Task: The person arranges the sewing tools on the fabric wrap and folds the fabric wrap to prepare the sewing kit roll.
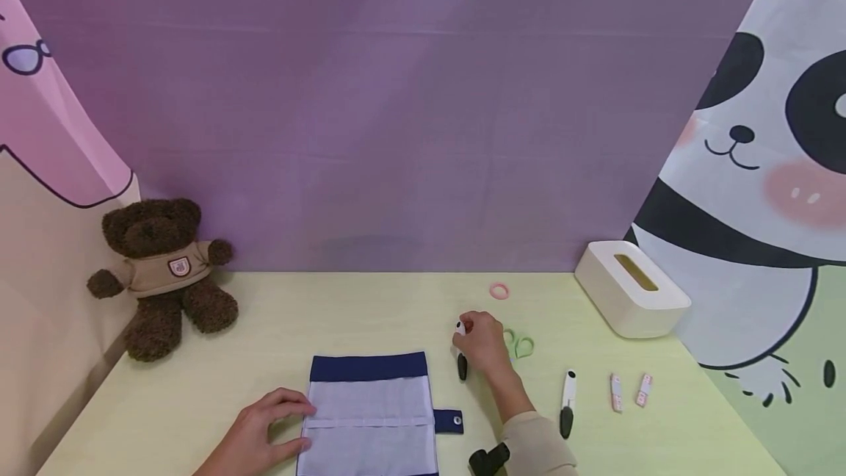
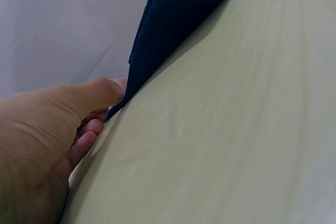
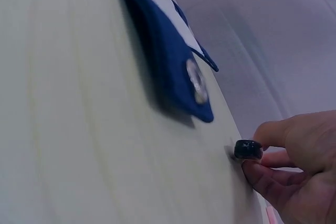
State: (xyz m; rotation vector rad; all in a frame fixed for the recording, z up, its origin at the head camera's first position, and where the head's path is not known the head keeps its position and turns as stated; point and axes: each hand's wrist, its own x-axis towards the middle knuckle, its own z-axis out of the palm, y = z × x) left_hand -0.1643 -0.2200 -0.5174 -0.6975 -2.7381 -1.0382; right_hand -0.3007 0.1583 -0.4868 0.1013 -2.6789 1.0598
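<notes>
An open cloth pouch (image 1: 370,443) with pale lining, navy border and a snap tab (image 1: 449,421) lies flat at the front. My left hand (image 1: 261,424) rests at its left edge, thumb and fingers apart in the head view. The left wrist view has the thumb (image 2: 102,94) touching the navy edge (image 2: 168,30). Right of the pouch, my right hand (image 1: 482,340) pinches a slim white-and-black pen-shaped tool (image 1: 462,367) by its upper part. Its dark end (image 3: 248,149) shows between the fingertips in the right wrist view.
Green-handled scissors (image 1: 524,347) lie partly behind the right hand, with a pink ring (image 1: 499,291) farther back. A similar white-and-black tool (image 1: 567,406) and two small pink-and-white items (image 1: 616,393) lie rightward. A tissue box (image 1: 634,292) and teddy bear (image 1: 161,278) occupy the back.
</notes>
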